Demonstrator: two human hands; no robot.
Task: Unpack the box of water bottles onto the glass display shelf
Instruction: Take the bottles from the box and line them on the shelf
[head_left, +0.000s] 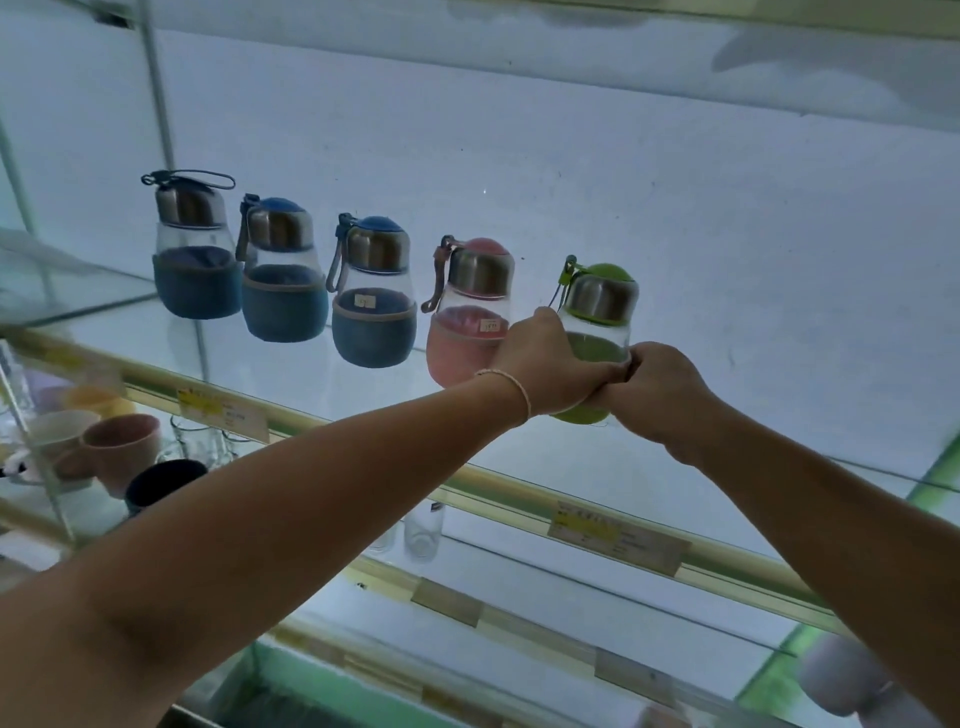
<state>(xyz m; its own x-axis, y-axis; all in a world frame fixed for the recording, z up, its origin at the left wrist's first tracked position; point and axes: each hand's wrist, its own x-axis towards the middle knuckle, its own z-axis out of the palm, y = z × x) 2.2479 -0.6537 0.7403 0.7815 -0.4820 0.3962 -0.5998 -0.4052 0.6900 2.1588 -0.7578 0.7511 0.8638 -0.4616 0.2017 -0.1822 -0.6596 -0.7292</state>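
Two bare forearms reach up from the bottom corners toward the shelf (498, 483), a glass sheet with a brass front rail that carries price tags (618, 540). Below the rail at the left sit a pink cup (122, 447) and a dark cup (166, 480), and further right a clear glass (423, 530) stands on a lower level.

The left grip (540, 364), with a thin bracelet at the wrist, curls round the green bottle (597, 322) from the left. The right grip (657, 389) clasps the same bottle's lower part from the right, and the two grips touch in front of it. The green bottle is upright over the shelf at the right end of a row, its steel cap and green top clear of both grips; whether its base rests on the glass I cannot tell.

Just beside it on the left stands the pink bottle (467, 322), partly hidden by the left grip. Beyond that, three blue bottles (371, 312) run leftward — each with a fabric sleeve, a steel cap and a strap. Behind them all is a pale wall (675, 182).
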